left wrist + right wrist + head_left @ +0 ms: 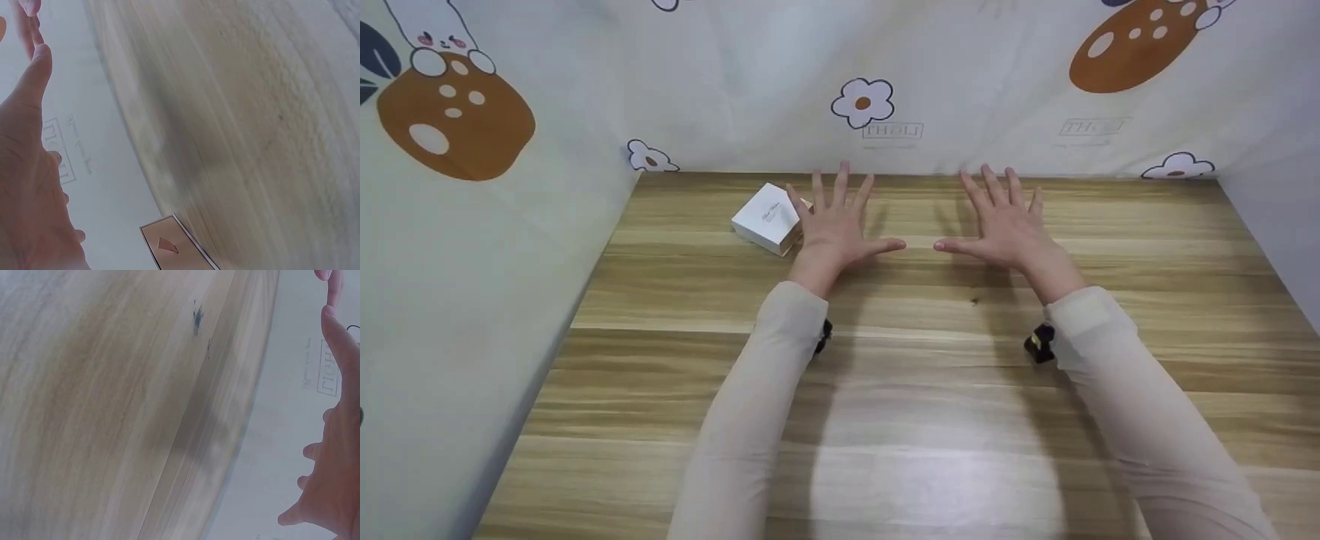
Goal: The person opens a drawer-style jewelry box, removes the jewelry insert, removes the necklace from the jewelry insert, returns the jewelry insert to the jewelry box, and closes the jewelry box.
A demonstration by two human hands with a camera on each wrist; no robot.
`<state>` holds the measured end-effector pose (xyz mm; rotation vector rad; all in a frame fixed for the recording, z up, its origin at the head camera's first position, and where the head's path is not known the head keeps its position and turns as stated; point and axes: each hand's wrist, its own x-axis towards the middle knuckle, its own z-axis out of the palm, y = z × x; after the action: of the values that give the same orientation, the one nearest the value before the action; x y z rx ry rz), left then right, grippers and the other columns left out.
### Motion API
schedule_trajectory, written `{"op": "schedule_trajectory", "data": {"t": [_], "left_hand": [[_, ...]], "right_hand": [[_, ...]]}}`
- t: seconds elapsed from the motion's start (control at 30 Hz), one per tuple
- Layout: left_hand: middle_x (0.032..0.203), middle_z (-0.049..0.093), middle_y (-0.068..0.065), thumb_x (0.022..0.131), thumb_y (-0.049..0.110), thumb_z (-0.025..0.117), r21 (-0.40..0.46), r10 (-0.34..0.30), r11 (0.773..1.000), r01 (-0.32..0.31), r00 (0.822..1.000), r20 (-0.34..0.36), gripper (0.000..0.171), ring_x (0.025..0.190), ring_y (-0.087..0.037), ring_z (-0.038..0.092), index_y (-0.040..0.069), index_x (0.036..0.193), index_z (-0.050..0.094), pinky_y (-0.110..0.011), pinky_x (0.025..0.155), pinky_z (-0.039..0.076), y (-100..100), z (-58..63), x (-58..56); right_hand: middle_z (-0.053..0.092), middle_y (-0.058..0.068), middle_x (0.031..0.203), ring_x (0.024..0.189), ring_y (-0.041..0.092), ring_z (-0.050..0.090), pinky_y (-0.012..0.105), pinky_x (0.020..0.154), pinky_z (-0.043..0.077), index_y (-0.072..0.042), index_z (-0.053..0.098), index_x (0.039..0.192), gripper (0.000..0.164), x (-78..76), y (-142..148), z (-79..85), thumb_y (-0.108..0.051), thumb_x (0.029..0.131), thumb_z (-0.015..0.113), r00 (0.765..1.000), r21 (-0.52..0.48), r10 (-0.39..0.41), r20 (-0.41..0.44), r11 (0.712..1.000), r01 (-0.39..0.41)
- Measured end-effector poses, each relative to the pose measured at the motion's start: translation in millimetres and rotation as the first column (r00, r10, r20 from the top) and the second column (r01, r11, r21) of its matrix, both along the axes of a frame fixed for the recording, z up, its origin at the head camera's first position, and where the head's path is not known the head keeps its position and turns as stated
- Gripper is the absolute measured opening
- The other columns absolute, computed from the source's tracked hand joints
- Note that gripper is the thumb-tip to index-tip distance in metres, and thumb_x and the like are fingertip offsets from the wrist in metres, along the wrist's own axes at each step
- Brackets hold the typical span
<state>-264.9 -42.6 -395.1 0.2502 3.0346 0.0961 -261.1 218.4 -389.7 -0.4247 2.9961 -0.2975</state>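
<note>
Both hands reach forward over the wooden table with fingers spread and thumbs pointing toward each other. In the head view the left hand (836, 229) overlaps the right corner of a small white box (767, 215) with faint lettering on its lid. That box (174, 247) shows a brownish side with a small flap-like mark at the bottom of the left wrist view. My right hand (1006, 231) is spread at the right, with nothing in it. In the right wrist view the right hand (337, 461) appears along the right edge, above the table.
A pale curtain (780, 97) printed with flowers and orange fruit hangs behind the wooden table (930, 420) and along its left side. Dark wrist cameras, one of them the right wrist's (1040, 344), sit below the cuffs. A small dark mark (975, 301) is on the wood.
</note>
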Motion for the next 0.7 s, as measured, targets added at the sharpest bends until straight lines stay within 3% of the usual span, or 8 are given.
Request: {"op": "schedule_trajectory", "data": {"t": [0.7], "left_hand": [[0.168,-0.019,-0.003,0.071,0.094,0.044,0.011,0.021,1.0,-0.022,0.999,0.04,0.116,0.152,-0.043,-0.018,0.037,0.16,-0.003,-0.077,0.113,-0.011,-14,-2.4,1.2]], "right_hand": [[0.0,0.015,0.169,0.153,0.047,-0.007,0.08,0.113,-0.001,-0.029,-0.003,0.161,0.115,2.6,0,-3.5,-0.085,0.077,0.052,1.0,-0.009,-0.007,-0.008,1.0,0.007]]}}
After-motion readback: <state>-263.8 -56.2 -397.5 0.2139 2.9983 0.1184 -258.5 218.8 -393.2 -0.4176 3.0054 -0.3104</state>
